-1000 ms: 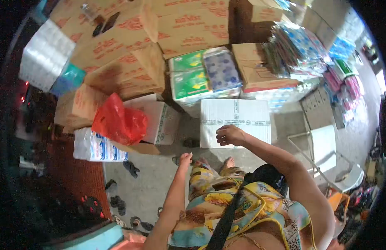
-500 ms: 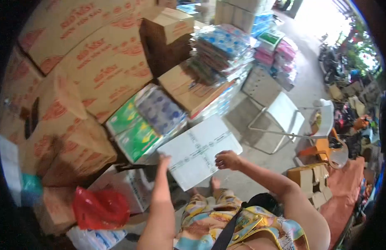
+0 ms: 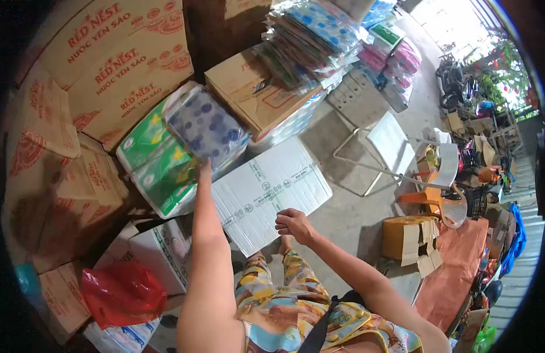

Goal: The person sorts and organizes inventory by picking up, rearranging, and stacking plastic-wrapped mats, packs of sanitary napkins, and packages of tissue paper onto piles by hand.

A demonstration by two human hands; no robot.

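Note:
My left hand (image 3: 205,169) reaches forward to the near edge of a clear-wrapped pack with blue-purple dots (image 3: 206,126), which lies beside green packs (image 3: 156,159). Its fingers are too small and blurred to tell whether they grip the pack. Below and right of these packs sits a white taped carton (image 3: 271,191) with green print. My right hand (image 3: 293,223) hovers over the carton's near edge, fingers curled; whether anything is inside them is hidden.
Large brown cartons (image 3: 116,65) rise at the left. A brown box (image 3: 240,88) carries stacked plastic packs (image 3: 313,41). A white folding chair (image 3: 391,144) stands right; a red bag (image 3: 124,294) lies lower left.
The view has turned rightward, then moved closer to the packs. My left hand has gone from near my body, past the white carton's edge, to the dotted pack. My right hand stays by the carton.

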